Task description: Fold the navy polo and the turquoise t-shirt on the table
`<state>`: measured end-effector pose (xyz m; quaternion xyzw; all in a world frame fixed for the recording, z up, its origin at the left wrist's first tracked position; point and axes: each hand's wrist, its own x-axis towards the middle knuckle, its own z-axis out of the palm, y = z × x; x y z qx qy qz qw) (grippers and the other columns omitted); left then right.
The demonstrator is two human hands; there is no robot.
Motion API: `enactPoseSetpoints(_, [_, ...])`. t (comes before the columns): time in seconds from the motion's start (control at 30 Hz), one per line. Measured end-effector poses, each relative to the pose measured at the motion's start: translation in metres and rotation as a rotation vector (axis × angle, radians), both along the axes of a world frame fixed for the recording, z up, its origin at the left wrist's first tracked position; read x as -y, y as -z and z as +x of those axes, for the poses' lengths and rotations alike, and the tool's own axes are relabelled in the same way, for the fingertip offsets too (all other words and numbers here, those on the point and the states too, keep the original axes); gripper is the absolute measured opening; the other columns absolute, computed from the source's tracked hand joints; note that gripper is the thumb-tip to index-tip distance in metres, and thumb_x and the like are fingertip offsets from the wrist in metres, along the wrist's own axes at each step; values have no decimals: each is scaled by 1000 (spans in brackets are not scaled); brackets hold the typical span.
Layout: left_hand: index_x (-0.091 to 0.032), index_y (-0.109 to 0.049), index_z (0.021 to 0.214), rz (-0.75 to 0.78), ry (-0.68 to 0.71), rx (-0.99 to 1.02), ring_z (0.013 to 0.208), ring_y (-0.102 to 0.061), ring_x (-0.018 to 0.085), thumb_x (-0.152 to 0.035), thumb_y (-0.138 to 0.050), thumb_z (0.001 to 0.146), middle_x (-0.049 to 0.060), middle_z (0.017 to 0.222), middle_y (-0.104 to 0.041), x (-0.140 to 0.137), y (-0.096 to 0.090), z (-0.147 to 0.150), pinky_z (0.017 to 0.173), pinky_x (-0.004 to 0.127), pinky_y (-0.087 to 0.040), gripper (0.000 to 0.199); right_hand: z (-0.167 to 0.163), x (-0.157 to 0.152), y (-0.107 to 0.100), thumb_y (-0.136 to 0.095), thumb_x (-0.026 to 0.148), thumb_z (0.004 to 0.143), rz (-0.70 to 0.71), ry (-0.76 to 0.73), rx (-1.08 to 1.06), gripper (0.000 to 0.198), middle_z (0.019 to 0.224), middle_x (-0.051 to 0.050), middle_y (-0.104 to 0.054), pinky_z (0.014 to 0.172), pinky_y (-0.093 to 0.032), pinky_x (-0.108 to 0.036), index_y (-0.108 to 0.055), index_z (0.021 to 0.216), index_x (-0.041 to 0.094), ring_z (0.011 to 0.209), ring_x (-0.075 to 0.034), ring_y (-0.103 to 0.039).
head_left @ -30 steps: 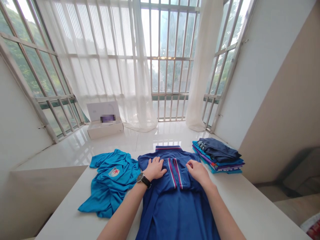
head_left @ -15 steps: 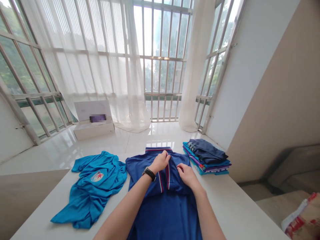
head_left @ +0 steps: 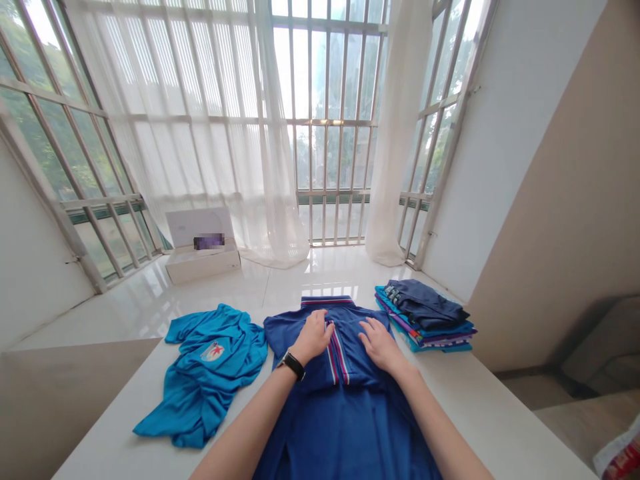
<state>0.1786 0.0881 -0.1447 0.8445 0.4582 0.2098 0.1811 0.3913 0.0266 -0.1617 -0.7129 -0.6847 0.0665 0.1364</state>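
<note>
A navy polo shirt (head_left: 357, 427) with red-and-white striped trim lies spread before me, its collar (head_left: 326, 301) toward the window. My left hand (head_left: 314, 335), with a black watch on its wrist, rests over the upper left chest beside the striped front opening, fingers stretched out. On the other side of the opening, my right hand (head_left: 379, 343) lies over the upper right chest with its fingers spread. Neither hand grips the cloth. A rumpled teal T-shirt (head_left: 210, 380) with a red-and-white print lies to the left.
A stack of folded clothes (head_left: 425, 317), navy on top, sits right of the polo. Farther back on the left is an open white box (head_left: 203, 263) with something purple, blurred, in it. Barred windows and a sheer curtain (head_left: 280, 167) stand behind the white surface (head_left: 120, 413).
My left hand has opened from a pinch at the striped placket and shifted slightly left on the shirt. My right fingers have spread. The whole view has shifted a little.
</note>
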Motion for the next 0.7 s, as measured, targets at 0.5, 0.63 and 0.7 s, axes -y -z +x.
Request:
enactPoseSetpoints(0.5, [-19,-68,110,42,-99,-164,122,-49,35,-58,-49,90,16,129,-58,24,-5,6,103,49,-38,48,-15,-23,3,-32,54,97,-50,71,127,59,154,-12,-41,110,-31,-44,-49,144,22,139,-32,-38])
enactPoseSetpoints(0.63, [-19,-72,85,7,-143,-160,102,-59,35,-60,-59,82,16,103,-65,34,-8,13,89,47,-46,44,3,-39,-12,-33,25,98,-36,45,175,42,136,-13,-58,93,-42,-35,-61,129,21,119,-27,-57])
enactPoseSetpoints(0.7, [-20,-73,78,-27,-142,-150,96,-62,33,-60,-60,81,14,98,-67,40,-6,13,84,44,-48,42,9,-46,-17,-41,22,96,-51,20,196,35,123,-12,-64,85,-44,-31,-65,121,22,109,-25,-62])
